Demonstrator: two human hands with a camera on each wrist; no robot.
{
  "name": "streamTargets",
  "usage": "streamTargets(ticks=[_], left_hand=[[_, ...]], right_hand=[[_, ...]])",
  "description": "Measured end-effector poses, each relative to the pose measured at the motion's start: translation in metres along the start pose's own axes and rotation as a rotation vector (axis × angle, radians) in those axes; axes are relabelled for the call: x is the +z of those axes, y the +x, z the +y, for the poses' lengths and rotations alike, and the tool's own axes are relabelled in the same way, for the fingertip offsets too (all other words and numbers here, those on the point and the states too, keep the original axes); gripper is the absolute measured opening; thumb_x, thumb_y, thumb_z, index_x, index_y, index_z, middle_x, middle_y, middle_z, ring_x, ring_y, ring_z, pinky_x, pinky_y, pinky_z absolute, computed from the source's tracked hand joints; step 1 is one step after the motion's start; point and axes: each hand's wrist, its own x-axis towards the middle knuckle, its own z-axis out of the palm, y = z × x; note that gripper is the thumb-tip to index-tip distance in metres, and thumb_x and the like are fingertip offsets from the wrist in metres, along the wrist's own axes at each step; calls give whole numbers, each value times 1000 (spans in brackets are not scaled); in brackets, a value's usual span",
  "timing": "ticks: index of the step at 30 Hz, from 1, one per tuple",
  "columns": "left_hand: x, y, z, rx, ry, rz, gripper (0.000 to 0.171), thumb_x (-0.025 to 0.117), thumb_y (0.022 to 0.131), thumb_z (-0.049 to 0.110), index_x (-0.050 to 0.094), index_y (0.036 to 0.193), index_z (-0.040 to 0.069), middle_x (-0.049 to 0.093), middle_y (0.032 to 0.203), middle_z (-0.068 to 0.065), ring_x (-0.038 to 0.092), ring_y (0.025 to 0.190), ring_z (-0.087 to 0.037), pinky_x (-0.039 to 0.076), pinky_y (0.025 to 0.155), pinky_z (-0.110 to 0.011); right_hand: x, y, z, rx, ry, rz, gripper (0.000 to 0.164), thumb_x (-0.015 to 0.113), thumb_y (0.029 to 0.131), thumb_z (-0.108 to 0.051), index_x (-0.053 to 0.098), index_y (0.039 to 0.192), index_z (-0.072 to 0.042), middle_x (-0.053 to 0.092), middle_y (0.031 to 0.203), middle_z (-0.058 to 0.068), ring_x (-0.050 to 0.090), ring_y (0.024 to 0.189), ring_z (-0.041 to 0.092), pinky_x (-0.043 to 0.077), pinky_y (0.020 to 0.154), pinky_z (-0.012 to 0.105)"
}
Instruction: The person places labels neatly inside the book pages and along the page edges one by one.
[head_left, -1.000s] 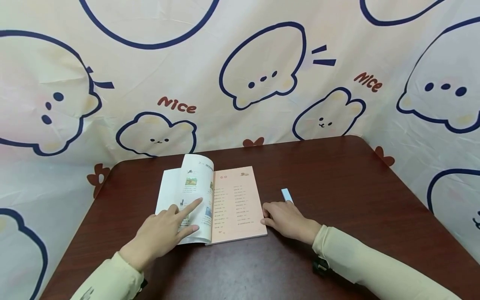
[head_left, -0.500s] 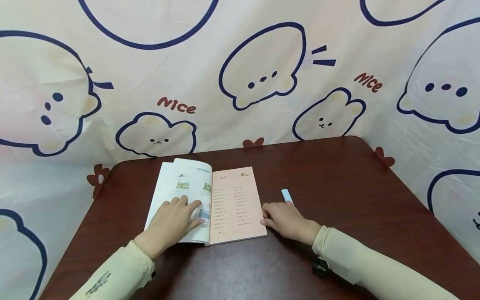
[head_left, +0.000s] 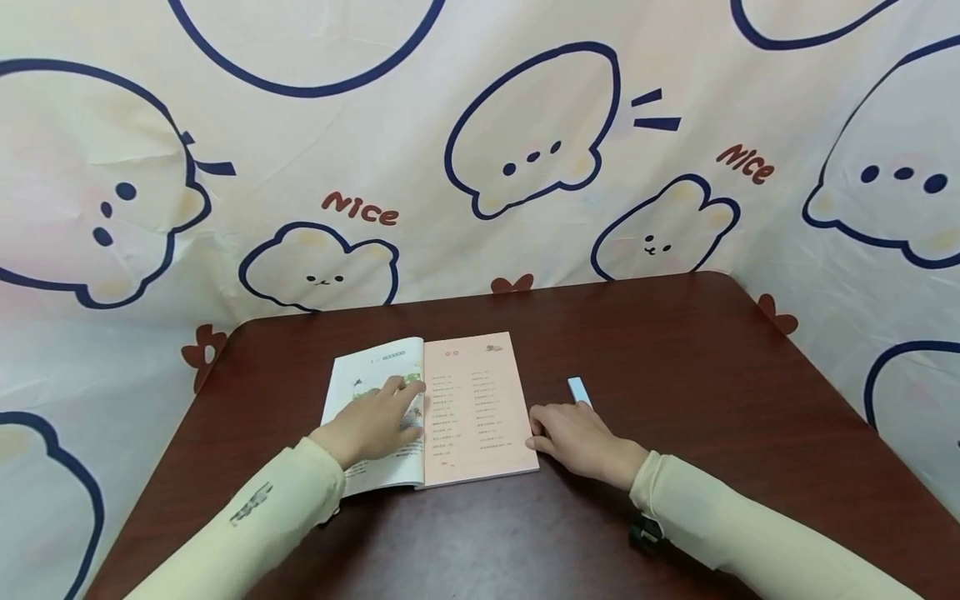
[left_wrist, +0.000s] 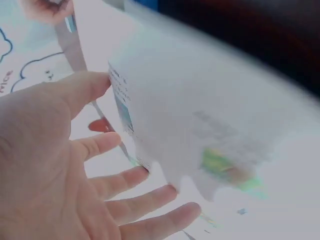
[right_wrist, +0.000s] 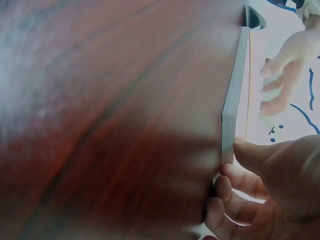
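An open book point(head_left: 472, 408) lies on the table, with a pink page of printed lines on its right side. My left hand point(head_left: 375, 421) rests spread over the illustrated left page point(head_left: 390, 358). In the left wrist view, the fingers of that left hand point(left_wrist: 95, 160) are extended, their tips at the white page point(left_wrist: 165, 100). At the book's right edge is my right hand point(head_left: 577, 437). The right wrist view shows the thumb of this right hand point(right_wrist: 270, 185) on the book's edge point(right_wrist: 232, 115) and the other fingers curled beside it.
A light blue stick-like object point(head_left: 577, 390) pokes out behind the right hand, its near end hidden. The dark brown table point(head_left: 660, 333) backs onto a cartoon-printed curtain point(head_left: 420, 150).
The raised left page has come down flat onto the left side, with the left hand sliding over it and then right toward the spine. The right hand stays at the book's edge.
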Motion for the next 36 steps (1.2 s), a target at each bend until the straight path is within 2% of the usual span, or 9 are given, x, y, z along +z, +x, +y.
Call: streamTargets(ticks=[4, 8, 13, 17, 21, 24, 28, 31, 36], left_hand=[[4, 16, 8, -69, 26, 9, 59, 58, 101, 45, 46, 148, 11, 49, 137, -26, 61, 106, -44, 57, 75, -53], [14, 30, 14, -101, 84, 88, 59, 56, 100, 52, 50, 137, 5, 52, 127, -25, 56, 110, -43, 57, 76, -54], [30, 36, 12, -40, 214, 247, 53, 57, 100, 50, 54, 120, 1, 53, 120, -18, 52, 110, -34, 52, 83, -53], [39, 34, 5, 26, 227, 335, 50, 55, 102, 48, 56, 123, 3, 52, 129, -17, 51, 113, -34, 50, 86, -53], [42, 31, -2, 35, 111, 259, 61, 49, 103, 51, 50, 141, 3, 43, 152, -21, 46, 134, -42, 46, 101, -62], [41, 27, -8, 25, -13, 148, 72, 47, 102, 57, 40, 154, 8, 25, 166, -23, 30, 149, -49, 34, 113, -69], [39, 22, -15, 39, -138, 38, 84, 50, 97, 64, 28, 161, 15, 6, 170, -22, 15, 154, -51, 23, 117, -72], [38, 20, -18, 57, -174, -2, 91, 52, 94, 69, 23, 163, 17, -1, 170, -23, 10, 155, -51, 20, 118, -72], [37, 20, -19, 56, -136, -24, 95, 51, 91, 74, 20, 163, 21, -1, 171, -20, 11, 155, -50, 21, 115, -76]], right_hand=[[-1, 0, 1, 8, -1, -10, 32, 73, 93, -30, 50, 74, -22, 47, 63, -10, 44, 59, 8, 32, 60, 29], [0, 0, 1, 8, 4, -10, 32, 72, 94, -30, 50, 74, -21, 47, 63, -10, 45, 59, 8, 32, 60, 30], [2, 0, 1, 19, 10, -10, 31, 73, 93, -30, 50, 74, -21, 48, 63, -9, 46, 60, 8, 32, 62, 31], [2, 0, 2, 19, 6, -6, 31, 73, 93, -30, 50, 74, -21, 48, 63, -10, 46, 61, 8, 32, 62, 32], [1, 0, 2, 10, 4, -7, 31, 73, 93, -30, 50, 74, -22, 48, 63, -10, 44, 59, 7, 32, 61, 30], [1, 1, 2, 4, 1, -13, 31, 72, 94, -30, 50, 75, -21, 48, 63, -10, 44, 59, 7, 31, 60, 29], [1, 1, 2, 6, -3, -17, 31, 72, 94, -31, 49, 75, -21, 47, 63, -9, 43, 59, 8, 31, 62, 30], [1, 0, 2, 11, -2, -20, 32, 72, 94, -31, 49, 75, -21, 47, 63, -9, 43, 59, 8, 32, 62, 30], [2, 0, 3, 7, 1, -21, 32, 72, 94, -30, 48, 75, -21, 47, 62, -9, 43, 59, 8, 32, 62, 30]])
